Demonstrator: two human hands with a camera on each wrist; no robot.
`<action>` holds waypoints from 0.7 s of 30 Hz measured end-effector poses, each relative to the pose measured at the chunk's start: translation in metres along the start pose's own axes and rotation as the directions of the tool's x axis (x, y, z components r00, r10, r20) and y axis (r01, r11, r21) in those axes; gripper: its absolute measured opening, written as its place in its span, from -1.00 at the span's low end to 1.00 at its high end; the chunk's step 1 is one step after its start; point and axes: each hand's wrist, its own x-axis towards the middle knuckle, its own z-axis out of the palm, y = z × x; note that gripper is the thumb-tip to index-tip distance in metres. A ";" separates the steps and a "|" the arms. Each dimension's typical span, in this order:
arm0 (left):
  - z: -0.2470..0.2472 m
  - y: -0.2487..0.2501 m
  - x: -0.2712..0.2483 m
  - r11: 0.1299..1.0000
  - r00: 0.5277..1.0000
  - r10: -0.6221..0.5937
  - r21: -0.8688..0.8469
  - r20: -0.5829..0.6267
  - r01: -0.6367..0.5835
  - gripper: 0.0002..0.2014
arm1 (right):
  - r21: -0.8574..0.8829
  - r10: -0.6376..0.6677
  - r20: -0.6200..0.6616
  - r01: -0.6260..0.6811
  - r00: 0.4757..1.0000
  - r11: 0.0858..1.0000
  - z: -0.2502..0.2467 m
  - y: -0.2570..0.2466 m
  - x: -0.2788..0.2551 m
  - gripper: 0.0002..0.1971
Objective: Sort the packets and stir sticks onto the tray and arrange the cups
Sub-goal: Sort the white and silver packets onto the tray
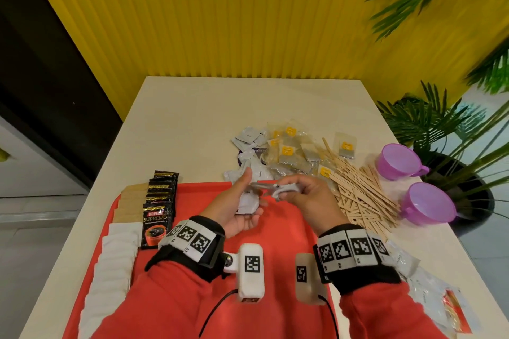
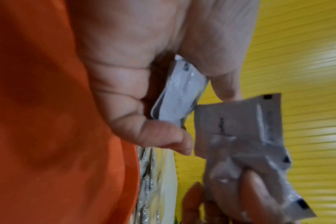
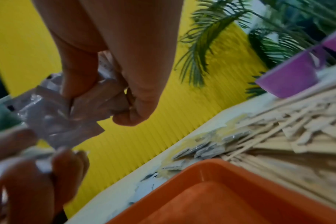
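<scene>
Sorting of white packets in progress: above the red tray point(image 1: 289, 231), a small stack point(image 1: 248, 202) is held in the left hand point(image 1: 237, 201) while one packet point(image 2: 238, 128) is pinched by the right hand point(image 1: 305, 195), judged next to be added squarely.

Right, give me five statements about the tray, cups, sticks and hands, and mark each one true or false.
1. Both purple cups stand on the red tray. False: they stand on the table, right of the tray.
2. The black coffee packets lie on the tray. True.
3. The stir sticks are already on the tray. False: they lie piled on the table.
4. The left hand holds white packets. True.
5. The right hand is empty. False: it pinches a white packet.
</scene>
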 end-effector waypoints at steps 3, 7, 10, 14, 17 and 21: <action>0.001 0.004 0.000 0.999 0.998 0.023 -0.029 0.057 -0.021 -0.78 | -0.121 0.001 0.078 0.008 0.997 0.993 0.004 0.004 -0.001 -0.55; -0.004 0.003 0.000 0.998 0.997 0.046 0.041 0.058 -0.048 -0.89 | -0.120 0.006 0.094 0.005 0.996 0.993 0.002 0.004 -0.002 -0.52; -0.005 0.001 0.000 0.992 0.992 0.125 0.023 -0.012 -0.124 -0.85 | -0.152 0.009 0.073 0.002 0.997 0.988 0.001 0.005 -0.001 -0.55; -0.005 0.005 0.002 0.972 0.963 0.228 -0.022 -0.144 -0.234 -0.81 | -0.007 0.150 -0.123 -0.152 0.981 0.988 -0.006 0.010 0.001 -0.68; 0.000 0.004 0.002 0.964 0.956 0.255 -0.039 -0.144 -0.263 -0.77 | 0.151 0.229 -0.149 -0.206 0.962 0.967 -0.006 0.014 0.001 -0.77; 0.009 -0.002 0.000 0.964 0.963 0.266 0.030 -0.039 -0.265 -0.77 | 0.208 0.266 -0.126 -0.237 0.956 0.949 0.002 0.020 0.001 -0.82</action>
